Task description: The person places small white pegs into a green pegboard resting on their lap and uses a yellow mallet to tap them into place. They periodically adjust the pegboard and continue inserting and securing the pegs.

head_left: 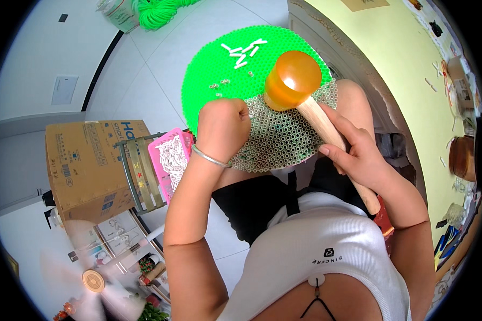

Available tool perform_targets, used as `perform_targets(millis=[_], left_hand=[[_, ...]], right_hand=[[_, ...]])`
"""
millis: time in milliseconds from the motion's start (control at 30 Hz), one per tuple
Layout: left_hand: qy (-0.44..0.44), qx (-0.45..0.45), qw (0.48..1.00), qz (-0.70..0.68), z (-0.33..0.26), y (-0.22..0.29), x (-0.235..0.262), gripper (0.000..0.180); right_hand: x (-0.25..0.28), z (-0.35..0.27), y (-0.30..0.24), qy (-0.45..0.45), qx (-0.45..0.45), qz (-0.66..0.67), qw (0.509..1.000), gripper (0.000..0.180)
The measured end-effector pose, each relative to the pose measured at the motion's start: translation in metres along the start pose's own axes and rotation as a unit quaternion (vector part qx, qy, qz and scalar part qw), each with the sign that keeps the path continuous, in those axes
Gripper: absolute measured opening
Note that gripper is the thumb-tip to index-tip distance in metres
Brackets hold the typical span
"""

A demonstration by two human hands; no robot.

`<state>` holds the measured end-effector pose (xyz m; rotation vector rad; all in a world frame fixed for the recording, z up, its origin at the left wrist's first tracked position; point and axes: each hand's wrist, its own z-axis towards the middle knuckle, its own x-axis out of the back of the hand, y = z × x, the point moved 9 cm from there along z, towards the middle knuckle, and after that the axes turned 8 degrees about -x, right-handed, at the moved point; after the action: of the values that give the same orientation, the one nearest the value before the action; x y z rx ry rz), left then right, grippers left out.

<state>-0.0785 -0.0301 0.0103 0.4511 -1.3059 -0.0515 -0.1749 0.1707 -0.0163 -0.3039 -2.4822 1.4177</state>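
Note:
My right hand grips the wooden handle of a mallet with an amber, translucent head. The mallet head rests over or just above a round mat-like bundle of small tubes, bright green on the far part and pale, open-ended on the near part. My left hand is a fist over the left side of the bundle; what it holds, if anything, is hidden. Several loose white sticks lie on the green part, and a few short pale pieces stick up from it.
Left of my left forearm, a pink basket full of white sticks stands on a folding stool. A large cardboard box is behind it. A fan spins at lower left. A yellow-green table runs along the right. Green cord lies at the far end.

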Motion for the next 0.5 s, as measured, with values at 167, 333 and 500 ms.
perform_targets(millis=[167,333,500], left_hand=[[-0.021,-0.036,0.999,0.02,0.012,0.008,-0.008,0.006],[-0.017,-0.029,0.999,0.019,0.013,0.006,-0.014,0.008],[-0.019,0.185,0.945,-0.267,-0.014,-0.038,-0.005,0.015]], right_hand=[[-0.001,0.001,-0.004,0.028,0.063,-0.03,0.997,0.067],[-0.007,-0.001,-0.006,0.021,0.007,-0.05,0.999,0.068],[-0.012,-0.008,-0.02,-0.002,-0.003,-0.052,0.999,0.069]])
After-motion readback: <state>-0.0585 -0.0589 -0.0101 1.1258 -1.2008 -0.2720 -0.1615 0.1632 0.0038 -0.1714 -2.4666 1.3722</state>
